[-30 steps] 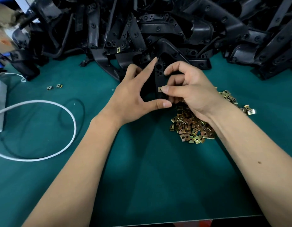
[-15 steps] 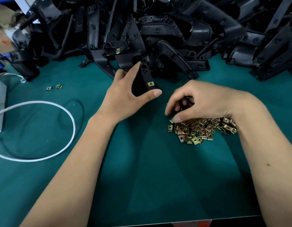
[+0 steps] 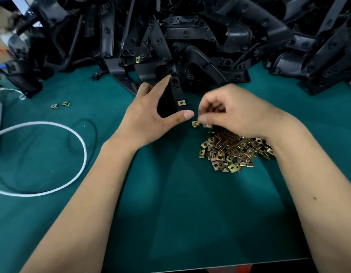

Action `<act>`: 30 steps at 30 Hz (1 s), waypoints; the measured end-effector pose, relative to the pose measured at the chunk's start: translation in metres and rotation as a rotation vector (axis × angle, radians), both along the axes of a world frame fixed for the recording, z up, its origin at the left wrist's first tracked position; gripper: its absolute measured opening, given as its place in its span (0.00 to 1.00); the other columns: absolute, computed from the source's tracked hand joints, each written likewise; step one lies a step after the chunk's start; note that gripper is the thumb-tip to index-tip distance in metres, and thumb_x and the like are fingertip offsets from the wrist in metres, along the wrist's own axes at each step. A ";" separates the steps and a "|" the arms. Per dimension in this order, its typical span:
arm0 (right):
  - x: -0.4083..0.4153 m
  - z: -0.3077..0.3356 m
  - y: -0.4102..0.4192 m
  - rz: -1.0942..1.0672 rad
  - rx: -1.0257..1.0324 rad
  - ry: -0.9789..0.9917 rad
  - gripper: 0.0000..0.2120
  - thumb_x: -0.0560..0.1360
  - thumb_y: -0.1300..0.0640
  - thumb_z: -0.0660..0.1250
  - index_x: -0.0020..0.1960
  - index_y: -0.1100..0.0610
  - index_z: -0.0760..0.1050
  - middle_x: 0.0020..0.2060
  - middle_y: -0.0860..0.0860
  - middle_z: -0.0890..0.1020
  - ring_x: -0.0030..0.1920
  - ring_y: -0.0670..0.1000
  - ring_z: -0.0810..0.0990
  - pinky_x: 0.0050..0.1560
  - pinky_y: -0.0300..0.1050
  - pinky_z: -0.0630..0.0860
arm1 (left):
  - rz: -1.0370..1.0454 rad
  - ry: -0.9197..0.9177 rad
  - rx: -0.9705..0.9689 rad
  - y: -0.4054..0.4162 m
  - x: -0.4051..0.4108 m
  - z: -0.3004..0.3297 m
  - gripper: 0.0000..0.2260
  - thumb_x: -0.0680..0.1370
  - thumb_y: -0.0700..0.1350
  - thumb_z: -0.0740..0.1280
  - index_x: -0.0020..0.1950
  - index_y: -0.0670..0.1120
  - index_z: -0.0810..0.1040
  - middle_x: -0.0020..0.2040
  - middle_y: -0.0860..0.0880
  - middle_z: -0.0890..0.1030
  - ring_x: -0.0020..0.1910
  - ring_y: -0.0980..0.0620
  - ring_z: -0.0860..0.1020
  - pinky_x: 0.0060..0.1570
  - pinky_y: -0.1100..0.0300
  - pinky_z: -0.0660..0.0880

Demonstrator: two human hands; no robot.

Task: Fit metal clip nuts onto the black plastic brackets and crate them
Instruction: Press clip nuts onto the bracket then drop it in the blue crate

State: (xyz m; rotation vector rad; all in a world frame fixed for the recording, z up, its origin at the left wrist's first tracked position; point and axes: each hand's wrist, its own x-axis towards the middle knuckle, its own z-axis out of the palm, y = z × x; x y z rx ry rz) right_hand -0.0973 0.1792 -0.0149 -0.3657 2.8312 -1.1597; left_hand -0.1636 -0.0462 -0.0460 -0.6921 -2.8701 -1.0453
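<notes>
Head view: At a green surface [image 3: 170, 203], a person's left hand [image 3: 151, 119] grips a black plastic bracket [image 3: 175, 89] upright between curled fingers and thumb, one brass-coloured clip nut [image 3: 181, 103] already seated near the bracket's lower end. Just to the right, the right hand [image 3: 235, 113], blurred by motion, hovers above the loose heap of clip nuts [image 3: 233, 152] with fingertips drawn together; a single nut [image 3: 195, 124] shows at the tip of its thumb, apparently pinched, though the blur makes the hold hard to confirm. A large pile of brackets [image 3: 210, 36] fills the back of the surface, one of them carrying a fitted nut [image 3: 137, 59]. Two stray nuts [image 3: 60, 105] lie well apart to the left, near a looped white cable [image 3: 80, 168]. No crate is in view.

The step in hand looks to be bringing a second nut to the bracket. The risk is a loose pinch: a nut this small could slip and drop back into the heap or skid off among the strays. Offered crooked, it could also jam on the bracket's edge rather than slide home, or knock the seated nut askew.
</notes>
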 end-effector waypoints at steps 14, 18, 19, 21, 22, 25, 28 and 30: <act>-0.006 -0.017 -0.006 -0.268 -0.538 0.018 0.04 0.74 0.67 0.76 0.47 0.59 0.85 0.41 0.56 0.87 0.41 0.50 0.86 0.49 0.41 0.82 | -0.063 0.005 0.033 -0.001 0.004 0.005 0.51 0.62 0.79 0.65 0.81 0.60 0.61 0.67 0.52 0.70 0.68 0.54 0.71 0.68 0.60 0.68; -0.007 -0.017 -0.006 -0.289 -0.507 0.002 0.07 0.73 0.66 0.76 0.49 0.57 0.86 0.40 0.53 0.88 0.43 0.49 0.87 0.50 0.40 0.81 | -0.080 0.007 0.037 -0.001 0.004 0.005 0.51 0.62 0.78 0.66 0.82 0.59 0.61 0.66 0.52 0.70 0.67 0.55 0.71 0.68 0.62 0.67; -0.006 -0.017 -0.006 -0.296 -0.514 0.000 0.07 0.74 0.66 0.76 0.48 0.57 0.86 0.40 0.53 0.88 0.43 0.48 0.87 0.50 0.40 0.81 | -0.087 0.008 0.039 -0.001 0.004 0.005 0.51 0.62 0.78 0.66 0.81 0.59 0.62 0.66 0.52 0.71 0.67 0.56 0.71 0.68 0.62 0.67; -0.006 -0.015 -0.008 -0.310 -0.563 -0.005 0.06 0.75 0.67 0.74 0.47 0.57 0.86 0.41 0.54 0.87 0.44 0.50 0.87 0.51 0.42 0.82 | -0.106 0.012 0.046 0.000 0.005 0.006 0.50 0.62 0.78 0.67 0.81 0.59 0.62 0.64 0.52 0.71 0.65 0.57 0.71 0.68 0.61 0.68; -0.005 -0.015 -0.009 -0.311 -0.608 -0.014 0.06 0.76 0.68 0.73 0.47 0.58 0.85 0.42 0.55 0.87 0.44 0.51 0.87 0.51 0.44 0.83 | -0.118 0.014 0.049 0.000 0.005 0.006 0.50 0.62 0.77 0.67 0.81 0.59 0.63 0.63 0.52 0.71 0.64 0.57 0.72 0.69 0.60 0.69; -0.003 -0.012 -0.012 -0.293 -0.751 -0.066 0.06 0.80 0.68 0.68 0.51 0.61 0.82 0.41 0.56 0.85 0.41 0.53 0.85 0.45 0.42 0.83 | -0.154 0.029 0.058 0.001 0.007 0.008 0.50 0.62 0.76 0.69 0.81 0.59 0.64 0.63 0.52 0.72 0.64 0.57 0.72 0.70 0.58 0.70; -0.003 -0.012 -0.016 -0.306 -0.746 -0.040 0.05 0.81 0.65 0.68 0.53 0.59 0.83 0.36 0.51 0.84 0.36 0.47 0.80 0.38 0.38 0.78 | -0.180 0.059 0.071 0.001 0.007 0.009 0.50 0.63 0.75 0.70 0.81 0.57 0.65 0.62 0.51 0.72 0.63 0.57 0.72 0.69 0.60 0.70; -0.004 -0.013 -0.019 -0.326 -0.763 -0.025 0.03 0.81 0.63 0.69 0.52 0.60 0.82 0.34 0.50 0.83 0.34 0.46 0.79 0.36 0.38 0.77 | -0.183 0.073 0.074 0.001 0.008 0.010 0.49 0.63 0.75 0.70 0.81 0.57 0.65 0.62 0.51 0.72 0.62 0.56 0.72 0.68 0.60 0.71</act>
